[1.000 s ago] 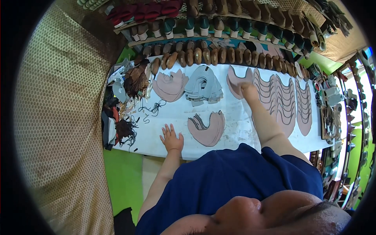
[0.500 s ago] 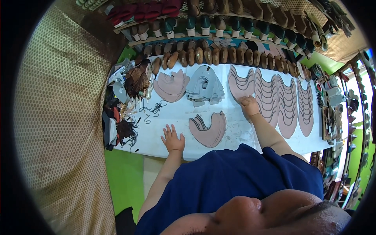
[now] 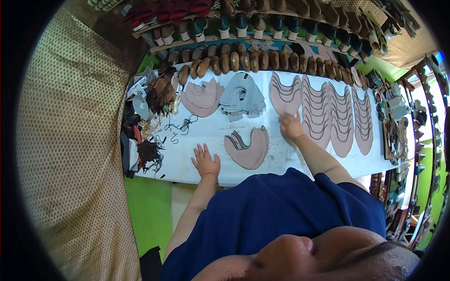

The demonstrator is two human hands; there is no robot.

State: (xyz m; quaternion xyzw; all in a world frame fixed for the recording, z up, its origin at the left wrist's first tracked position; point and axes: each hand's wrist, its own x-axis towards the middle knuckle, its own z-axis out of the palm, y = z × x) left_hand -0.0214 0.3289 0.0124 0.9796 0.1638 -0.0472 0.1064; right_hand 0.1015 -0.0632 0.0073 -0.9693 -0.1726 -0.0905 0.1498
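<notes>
My left hand lies flat on the white worktable, open with its fingers spread and nothing in it. Just right of it sits a small stack of pinkish U-shaped shoe-upper pieces with dark inner edges. My right hand is at the lower tip of the leftmost overlapping column of such pieces. Its fingers look apart and hold nothing that I can see; whether they touch the column's tip I cannot tell. Three more overlapping columns lie to the right of that hand.
Grey curved pieces are stacked at the middle back, beside a fanned pinkish pile. Black cord scraps and a dark tangle lie at left. Wooden shoe lasts line the back edge under shelves of heeled shoes.
My right hand has drawn back slightly toward me from the lower end of the leftmost column. My left hand stays spread on the table. The view has shifted a little.
</notes>
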